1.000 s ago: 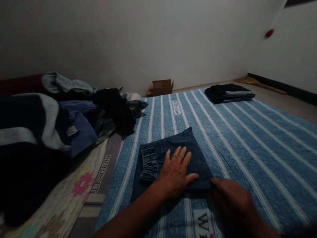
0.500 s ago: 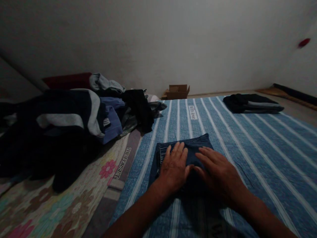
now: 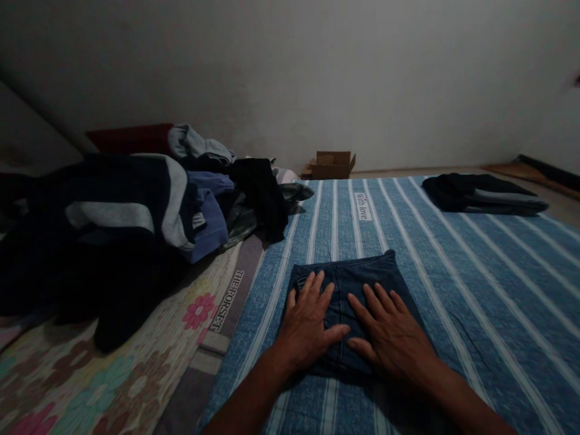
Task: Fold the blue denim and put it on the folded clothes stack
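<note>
The folded jeans (image 3: 351, 302) lie on the striped blue bedcover (image 3: 475, 284); the left hand (image 3: 308, 326) and the right hand (image 3: 392, 332) rest flat and released on them; pressing evenly outward should probably flatten the fold without shifting it.

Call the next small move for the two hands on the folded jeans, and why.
Probably lift the folded jeans and carry them toward the folded dark stack at the far right. Left hand and right hand both lie flat, fingers spread, on a compact, square fold on the striped blue sheet; it looks finished. The loose pile of clothes lies to the left.
</note>
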Demonstrator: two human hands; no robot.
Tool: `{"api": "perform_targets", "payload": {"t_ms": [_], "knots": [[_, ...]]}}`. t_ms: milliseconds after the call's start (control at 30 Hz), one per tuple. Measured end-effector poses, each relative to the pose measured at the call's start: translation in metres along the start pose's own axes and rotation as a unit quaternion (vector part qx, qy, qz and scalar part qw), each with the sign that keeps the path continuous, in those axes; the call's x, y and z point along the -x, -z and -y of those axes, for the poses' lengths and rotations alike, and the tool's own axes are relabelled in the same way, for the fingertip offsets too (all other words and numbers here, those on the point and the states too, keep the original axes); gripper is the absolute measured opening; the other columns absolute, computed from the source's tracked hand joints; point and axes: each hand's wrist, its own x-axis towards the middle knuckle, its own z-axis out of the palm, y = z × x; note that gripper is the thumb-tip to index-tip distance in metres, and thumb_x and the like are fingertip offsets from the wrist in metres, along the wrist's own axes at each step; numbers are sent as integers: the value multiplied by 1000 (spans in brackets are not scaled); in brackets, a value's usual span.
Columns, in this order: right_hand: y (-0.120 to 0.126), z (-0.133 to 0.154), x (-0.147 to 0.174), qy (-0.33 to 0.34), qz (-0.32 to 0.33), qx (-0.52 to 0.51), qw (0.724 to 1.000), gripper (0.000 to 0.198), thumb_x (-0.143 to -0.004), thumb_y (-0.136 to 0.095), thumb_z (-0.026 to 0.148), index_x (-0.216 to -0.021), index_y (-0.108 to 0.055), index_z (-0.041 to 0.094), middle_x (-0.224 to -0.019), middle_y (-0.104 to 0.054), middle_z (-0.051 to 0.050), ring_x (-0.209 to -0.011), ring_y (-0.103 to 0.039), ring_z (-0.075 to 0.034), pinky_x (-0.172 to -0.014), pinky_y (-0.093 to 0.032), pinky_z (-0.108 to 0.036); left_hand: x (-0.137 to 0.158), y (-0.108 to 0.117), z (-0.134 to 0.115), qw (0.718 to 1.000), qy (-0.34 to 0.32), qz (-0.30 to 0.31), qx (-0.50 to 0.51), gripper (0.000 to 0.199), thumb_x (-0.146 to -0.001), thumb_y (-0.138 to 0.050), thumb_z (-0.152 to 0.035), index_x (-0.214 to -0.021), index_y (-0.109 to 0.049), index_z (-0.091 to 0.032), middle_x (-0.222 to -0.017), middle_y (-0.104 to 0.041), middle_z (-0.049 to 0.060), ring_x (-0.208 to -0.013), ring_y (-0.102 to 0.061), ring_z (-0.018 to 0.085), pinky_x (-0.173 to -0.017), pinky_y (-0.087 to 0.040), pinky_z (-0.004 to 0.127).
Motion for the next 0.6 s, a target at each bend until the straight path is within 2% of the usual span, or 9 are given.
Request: {"api": "perform_targets", "payload": {"t_ms": [300, 433, 533, 600], "knots": [[-5, 1, 1, -1, -25, 7, 1000, 69, -84, -43, 67, -133, -51, 19, -134, -50, -21, -125, -43, -40, -96, -37, -57, 0, -2, 6, 999, -5, -16, 37, 77, -77, -60, -53, -142, -31, -23, -155, -14, 13, -142, -7, 30, -108, -15, 61], [-4, 2, 0, -6, -30, 9, 999, 67, -83, -47, 64, -134, -51, 20, -133, -51, -20, -124, -44, -39, -96, -37, -57, 1, -4, 13, 995, -17, -52, 80, 60, -85, -53, -45, -138, -40, -20, -153, -22, 11, -142, -13, 27, -111, -18, 56], [0, 3, -1, -11, -31, 3, 999, 65, -83, -50, 62, -131, -53, 18, -130, -54, -19, -123, -46, -38, -96, -39, -56, 4, -4, 18, 987, -23, -104, 118, 44, -89, -44, -34, -130, -50, -19, -150, -32, 8, -141, -20, 22, -113, -23, 48], [3, 2, 1, -22, -46, -7, 999, 61, -83, -53, 59, -127, -56, 17, -128, -55, -19, -121, -48, -37, -96, -40, -55, 6, -5, 21, 980, -14, -139, 140, 41, -88, -42, -31, -125, -55, -18, -148, -37, 8, -140, -23, 21, -113, -24, 44]]}}
